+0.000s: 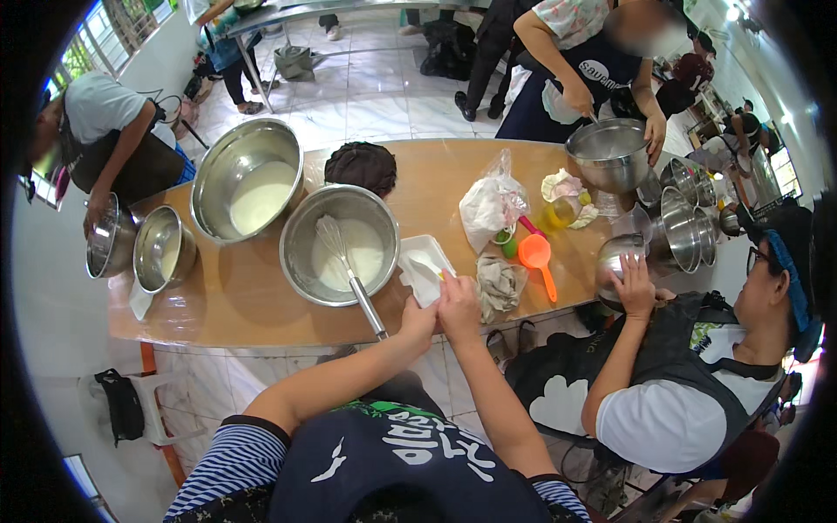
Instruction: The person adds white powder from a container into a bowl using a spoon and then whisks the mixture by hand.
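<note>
A white foam tray lies on the table before me, with a small white spoon over it. My left hand grips the tray's near corner. Close beside it, my right hand has its fingers closed at the spoon's handle end, where a bit of yellow shows; the fingers hide most of this grip. Left of the tray stands a large steel bowl of white batter-like mixture. A balloon whisk rests in it, its steel handle leaning over the near rim.
Another large steel bowl and a smaller one hold pale liquid at left. A dark cap-like cloth, plastic bag, orange scoop and grey cloth lie about. Co-workers handle bowls at left, far right and right.
</note>
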`<state>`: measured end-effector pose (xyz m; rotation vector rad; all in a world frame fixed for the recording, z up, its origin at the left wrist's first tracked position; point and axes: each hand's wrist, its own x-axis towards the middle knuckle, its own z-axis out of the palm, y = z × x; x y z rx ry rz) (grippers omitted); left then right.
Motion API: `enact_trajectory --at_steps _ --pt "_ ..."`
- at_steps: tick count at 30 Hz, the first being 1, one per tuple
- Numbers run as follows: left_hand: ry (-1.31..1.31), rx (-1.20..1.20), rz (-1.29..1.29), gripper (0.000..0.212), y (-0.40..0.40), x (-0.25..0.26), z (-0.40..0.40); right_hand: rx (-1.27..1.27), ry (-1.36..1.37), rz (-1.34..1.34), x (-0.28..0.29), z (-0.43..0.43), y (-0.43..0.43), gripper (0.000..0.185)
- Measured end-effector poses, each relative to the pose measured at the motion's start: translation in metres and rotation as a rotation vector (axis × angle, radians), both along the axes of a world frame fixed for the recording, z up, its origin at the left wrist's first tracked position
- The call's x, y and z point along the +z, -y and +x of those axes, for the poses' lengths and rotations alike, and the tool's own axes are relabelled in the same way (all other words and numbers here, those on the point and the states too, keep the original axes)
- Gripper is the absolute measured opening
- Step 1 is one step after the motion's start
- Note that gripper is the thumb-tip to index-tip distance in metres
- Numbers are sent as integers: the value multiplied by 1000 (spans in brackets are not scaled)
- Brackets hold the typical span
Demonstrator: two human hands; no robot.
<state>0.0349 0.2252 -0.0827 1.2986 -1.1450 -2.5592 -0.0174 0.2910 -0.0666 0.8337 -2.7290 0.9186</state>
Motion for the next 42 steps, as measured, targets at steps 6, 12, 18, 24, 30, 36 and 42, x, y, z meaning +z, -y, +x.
enact_trajectory --at_steps 6,12,18,24,30,36,42 --pt "-25 179 0 47 8 -20 17 -52 -56 24 5 -11 -20 35" --pt "163 -232 227 53 -1 -15 40 -248 -40 241 -12 -29 -69 46" --pt "118 -443 243 45 -32 -2 2 -240 606 -222 -32 -30 -86 35" --pt "8 -271 142 39 -44 -23 -17 -348 913 -582 -35 -15 -82 28" --pt "-106 -256 226 43 -50 -13 -3 -273 518 -448 -57 -49 -96 31" --pt "-101 -922 199 48 45 -27 93 121 509 -97 95 10 15 39" --pt "108 -227 -432 34 178 15 169 503 198 627 108 71 89 41"
